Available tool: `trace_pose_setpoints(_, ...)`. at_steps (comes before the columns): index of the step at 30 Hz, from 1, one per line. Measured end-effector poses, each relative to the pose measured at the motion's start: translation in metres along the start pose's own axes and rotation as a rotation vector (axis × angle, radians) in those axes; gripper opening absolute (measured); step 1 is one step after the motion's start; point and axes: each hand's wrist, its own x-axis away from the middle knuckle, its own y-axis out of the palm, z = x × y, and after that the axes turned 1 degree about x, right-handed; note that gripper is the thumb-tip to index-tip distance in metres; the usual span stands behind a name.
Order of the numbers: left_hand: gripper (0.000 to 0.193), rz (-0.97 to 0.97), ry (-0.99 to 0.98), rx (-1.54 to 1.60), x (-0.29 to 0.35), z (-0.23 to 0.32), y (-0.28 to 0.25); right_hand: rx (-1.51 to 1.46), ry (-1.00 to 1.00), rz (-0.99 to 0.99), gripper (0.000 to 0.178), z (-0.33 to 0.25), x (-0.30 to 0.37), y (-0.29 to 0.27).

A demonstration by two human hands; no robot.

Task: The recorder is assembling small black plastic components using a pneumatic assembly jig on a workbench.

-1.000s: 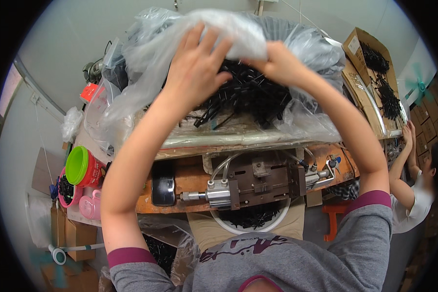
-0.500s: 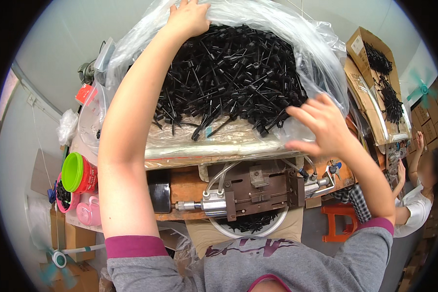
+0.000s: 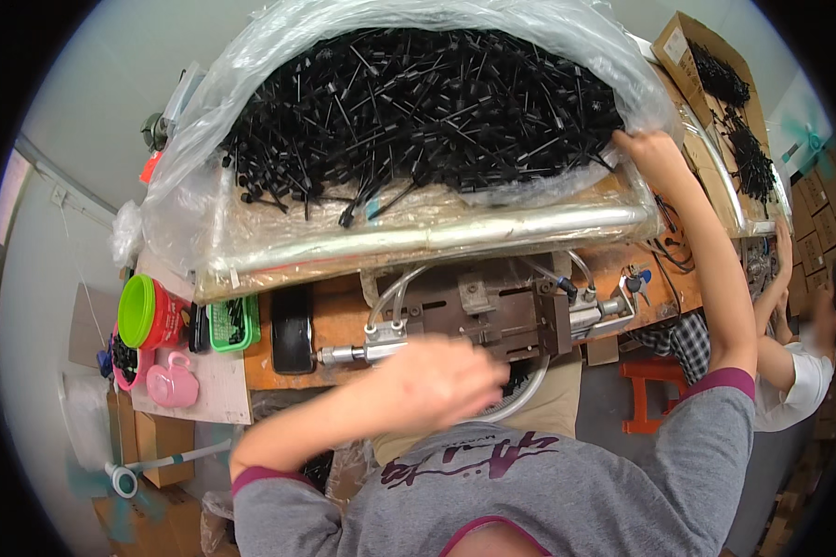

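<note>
A large heap of black plastic pieces with thin stems (image 3: 418, 111) lies on a plastic-wrapped tray (image 3: 344, 246), inside a clear plastic bag (image 3: 251, 70). My right hand (image 3: 658, 156) is at the right edge of the heap, its fingers closed on the bag's edge. My left hand (image 3: 450, 376) is close to my body, in front of a brown metal fixture (image 3: 464, 311) and above a round white-rimmed basket (image 3: 520, 397). Motion smears its fingers, so I cannot tell whether it holds anything. Black pieces show in the basket, partly hidden by that hand.
Left on the table are a black phone-like slab (image 3: 293, 330), a green basket (image 3: 234, 323), a red-and-green bucket (image 3: 149, 311) and a pink cup (image 3: 172, 381). At right stand an open carton (image 3: 678, 46) of black pieces, an orange stool (image 3: 641, 395) and another person (image 3: 794, 371).
My left hand has come from the bag's far left edge back to in front of the fixture. My right hand has moved up onto the bag's right edge. The bag is opened wider.
</note>
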Motion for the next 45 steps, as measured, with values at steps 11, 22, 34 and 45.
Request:
trace_pose_setpoints(11, 0.014, -0.193, -0.462, -0.202, 0.171, 0.018, 0.248, -0.575, -0.06, 0.586, 0.026, -0.149, 0.018, -0.103)
trace_pose_setpoints(22, 0.006, -0.106, -0.272, -0.26, 0.181, 0.01, 0.301, -0.295, -0.271, 0.539, 0.015, -0.143, 0.027, -0.073)
trace_pose_setpoints(34, 0.01, 0.477, -0.238, -0.081, 0.046, 0.035, 0.087, -0.89, 0.19, 0.462, 0.014, -0.129, 0.016, -0.079)
trace_pose_setpoints(45, 0.026, 0.415, -0.572, -0.341, -0.09, -0.1, 0.003, -0.775, 0.142, 0.5, 0.013, -0.162, -0.015, -0.067)
